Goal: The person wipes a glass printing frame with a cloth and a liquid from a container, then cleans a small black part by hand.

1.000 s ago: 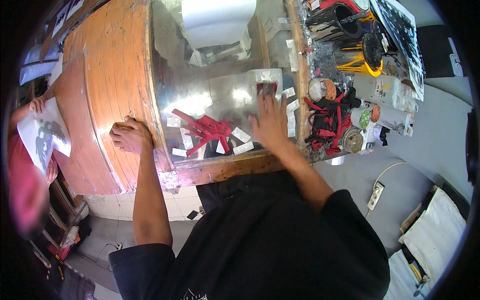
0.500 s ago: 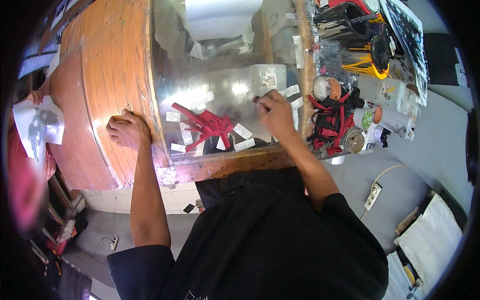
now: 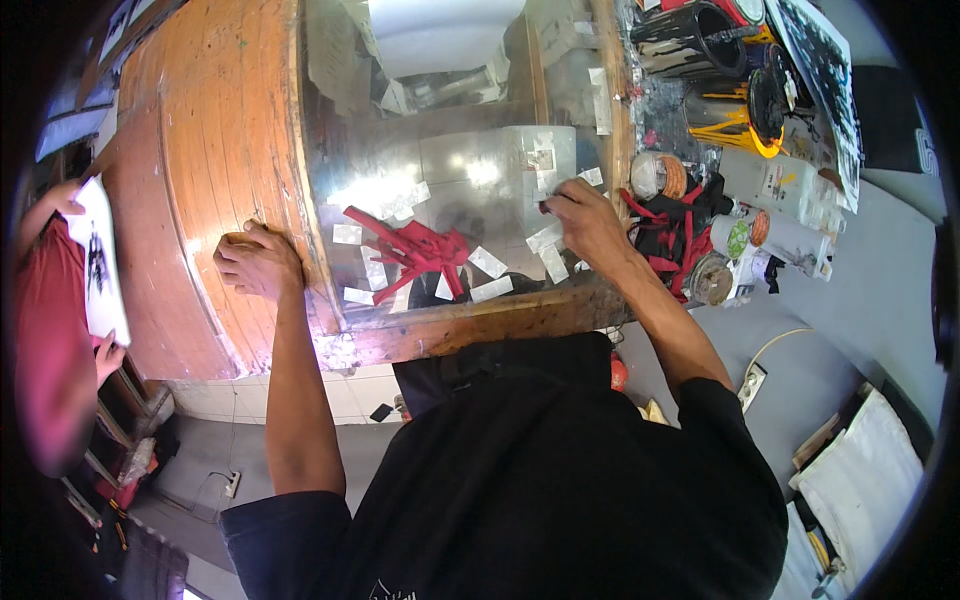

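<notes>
Left hand (image 3: 260,262) rests palm down on the orange-brown wood (image 3: 225,130), just left of the glass (image 3: 490,215); fingers bent, undersides hidden, so cannot tell whether they grip anything. Right hand (image 3: 590,222) is over the right part of the glass, fingers bent and drawn together, pinching a small dark piece (image 3: 544,208) at the tips; too small to identify. The piece is above and beside white labels (image 3: 548,238), near the right hand's thumb side. Red strips (image 3: 430,248) lie in a tangled heap on the near left of the glass, between the two hands, with more white labels scattered around them. A large white sheet (image 3: 445,35) is at the far end. Right of the glass: a black cup (image 3: 690,42), a can (image 3: 735,118) with yellow drips, tape rolls (image 3: 672,177) and a second heap of red and black strips (image 3: 678,230). At far left, a co-worker in red (image 3: 50,290) holds a printed sheet (image 3: 100,262) in both hands.
</notes>
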Available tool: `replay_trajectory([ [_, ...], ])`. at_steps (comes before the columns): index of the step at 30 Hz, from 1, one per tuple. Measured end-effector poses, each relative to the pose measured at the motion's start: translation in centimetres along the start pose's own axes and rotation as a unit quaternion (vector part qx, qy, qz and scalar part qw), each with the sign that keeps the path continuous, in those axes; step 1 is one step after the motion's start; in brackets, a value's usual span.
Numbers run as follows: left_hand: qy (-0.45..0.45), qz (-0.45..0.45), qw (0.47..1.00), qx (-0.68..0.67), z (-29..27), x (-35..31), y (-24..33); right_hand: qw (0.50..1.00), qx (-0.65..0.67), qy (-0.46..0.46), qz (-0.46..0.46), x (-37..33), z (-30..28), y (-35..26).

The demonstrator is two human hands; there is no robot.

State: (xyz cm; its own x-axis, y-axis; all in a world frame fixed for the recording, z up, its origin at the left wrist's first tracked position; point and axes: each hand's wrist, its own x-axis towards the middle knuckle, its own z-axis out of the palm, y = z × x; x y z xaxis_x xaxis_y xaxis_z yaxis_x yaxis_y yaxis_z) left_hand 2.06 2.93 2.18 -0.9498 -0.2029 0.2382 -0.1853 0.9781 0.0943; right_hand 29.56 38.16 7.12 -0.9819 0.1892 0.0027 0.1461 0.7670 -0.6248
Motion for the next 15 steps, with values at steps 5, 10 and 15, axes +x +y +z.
replay_trajectory([
  [5,0.0,0.012,1.0,-0.005,0.1,0.3,0.4,0.999,0.035,-0.008,-0.024,2.3,1.0,-1.8],
  [10,0.005,0.0,1.0,0.01,0.2,-0.1,-0.2,0.999,0.028,-0.015,-0.029,0.8,-0.5,0.0],
  [15,-0.009,0.005,1.0,-0.024,-0.4,0.1,0.7,0.999,0.021,-0.002,-0.026,2.7,0.8,-1.0],
])
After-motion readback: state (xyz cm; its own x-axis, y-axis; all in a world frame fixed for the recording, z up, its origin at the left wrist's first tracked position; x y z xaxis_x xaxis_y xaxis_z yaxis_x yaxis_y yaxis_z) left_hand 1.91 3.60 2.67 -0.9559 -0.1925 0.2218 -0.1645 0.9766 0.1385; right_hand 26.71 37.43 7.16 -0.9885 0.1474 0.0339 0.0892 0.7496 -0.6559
